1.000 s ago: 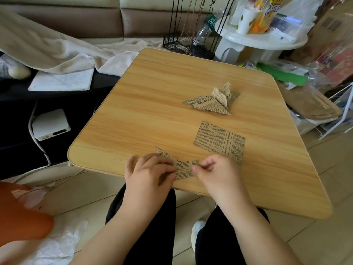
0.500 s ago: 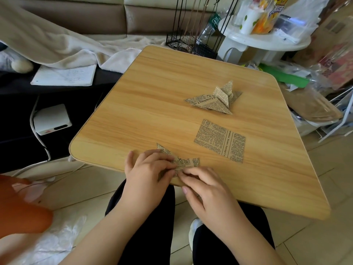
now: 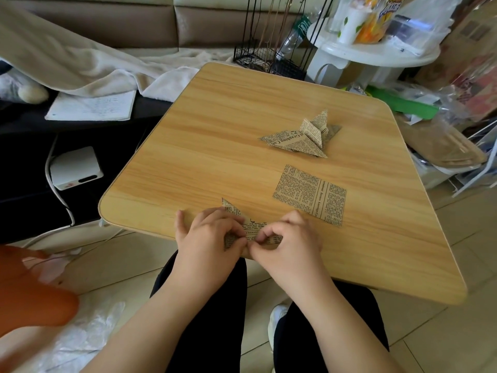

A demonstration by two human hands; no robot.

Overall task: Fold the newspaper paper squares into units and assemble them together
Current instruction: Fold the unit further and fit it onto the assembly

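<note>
A partly folded newspaper unit [image 3: 252, 228] lies at the near edge of the wooden table [image 3: 215, 146], one pointed corner sticking out toward the far left. My left hand [image 3: 207, 238] presses down on its left part and pinches it. My right hand [image 3: 290, 238] pinches its lower edge with thumb and forefinger. Both hands hide much of the piece. A flat unfolded newspaper square [image 3: 310, 195] lies just beyond my right hand. Further back sit folded newspaper units [image 3: 301, 137] joined in a pointed cluster.
Left of the table are a dark low surface with a white box [image 3: 76, 172], a cable and a notebook [image 3: 92, 106]. A black wire rack [image 3: 271, 60], a white round side table [image 3: 376, 53] and plastic clutter stand behind and right. An orange object [image 3: 29, 292] sits at lower left.
My right hand slid left from the unit's right end onto its lower edge, close to my left hand. The left hand stayed pressed on the unit. The camera view shifted a little.
</note>
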